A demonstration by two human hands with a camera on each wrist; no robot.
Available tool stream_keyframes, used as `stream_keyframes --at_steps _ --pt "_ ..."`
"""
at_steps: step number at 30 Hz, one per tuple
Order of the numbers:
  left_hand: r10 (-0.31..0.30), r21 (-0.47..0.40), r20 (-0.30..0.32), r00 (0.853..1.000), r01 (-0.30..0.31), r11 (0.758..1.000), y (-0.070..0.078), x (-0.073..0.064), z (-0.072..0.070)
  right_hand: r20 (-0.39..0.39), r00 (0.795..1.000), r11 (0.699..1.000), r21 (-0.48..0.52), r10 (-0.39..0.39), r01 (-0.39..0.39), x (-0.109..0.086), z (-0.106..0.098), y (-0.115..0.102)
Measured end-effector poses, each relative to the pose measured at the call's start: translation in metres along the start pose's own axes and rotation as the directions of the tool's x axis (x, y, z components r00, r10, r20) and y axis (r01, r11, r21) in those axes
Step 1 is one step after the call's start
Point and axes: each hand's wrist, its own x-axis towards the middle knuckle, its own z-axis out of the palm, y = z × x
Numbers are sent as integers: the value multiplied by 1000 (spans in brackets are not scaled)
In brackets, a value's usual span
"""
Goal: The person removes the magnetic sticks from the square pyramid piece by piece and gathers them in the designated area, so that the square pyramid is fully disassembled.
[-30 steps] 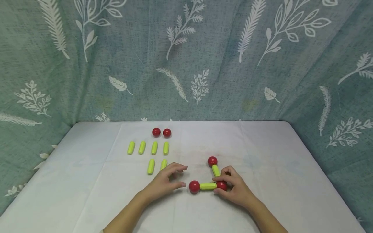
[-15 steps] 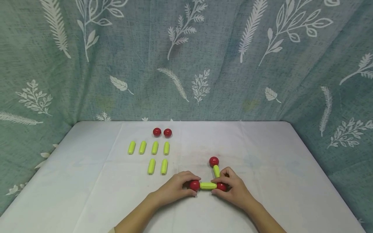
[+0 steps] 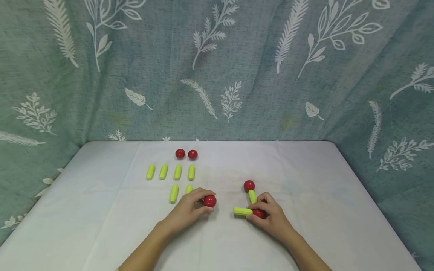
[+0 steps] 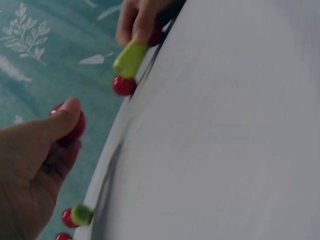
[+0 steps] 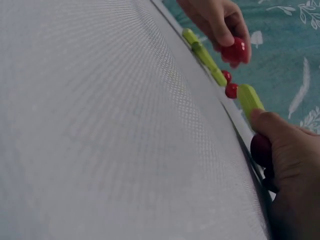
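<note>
My left hand (image 3: 202, 203) pinches a loose red ball (image 3: 210, 201) between thumb and fingers, lifted just left of the built piece; the left wrist view shows the thumb over that ball (image 4: 76, 131). My right hand (image 3: 253, 213) grips the corner red ball (image 3: 259, 213) of an L-shaped piece. One green rod (image 3: 242, 211) sticks out from it to the left with its end bare. Another green rod (image 3: 252, 196) runs back to a second red ball (image 3: 249, 185). The right wrist view shows the corner ball (image 5: 260, 149) under my fingers and the left rod (image 5: 249, 99).
On the white table (image 3: 305, 169) a row of several loose green rods (image 3: 170, 172) lies at the back left, with two more (image 3: 174, 193) in front, one partly behind my left hand. Two loose red balls (image 3: 186, 154) sit behind the row. Leaf-print cloth (image 3: 217, 67) walls the table.
My left hand reached the ball on the left end of the horizontal rod, gripped it and pulled it off to the left. The right hand kept hold of the corner ball.
</note>
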Motion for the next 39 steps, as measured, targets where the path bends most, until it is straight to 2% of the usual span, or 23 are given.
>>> stream_keyframes --at_steps 3,8,13,18,24,27,32,35,39 --pt "-62 -46 -102 993 57 997 -5 -2 -15 -17 1000 1000 0 -3 3 0 0 1" --pt "-115 -81 -199 973 100 992 -14 -1 -36 -14 1000 1000 12 -1 1 -1 0 3" --pt "-190 -61 -245 951 181 982 -25 6 -57 -18 1000 1000 19 12 -12 -1 0 2" --pt "-227 -16 -288 930 232 972 -42 17 -82 -13 1000 999 32 16 -15 0 2 0" --pt "-260 36 -298 919 283 958 -60 33 -111 -29 1000 1000 31 9 -8 1 3 -1" --pt "-283 54 -275 919 309 950 -69 44 -120 -29 1000 1000 25 11 -10 1 2 0" --pt "-343 44 -237 909 363 931 -84 60 -131 -23 1000 1000 20 22 -21 1 2 1" --pt "-385 35 -237 892 404 914 -95 68 -137 -26 1000 1000 26 15 -14 3 1 -3" --pt "-433 53 -264 862 461 886 -106 77 -144 -26 1000 999 37 4 -3 8 -5 -21"
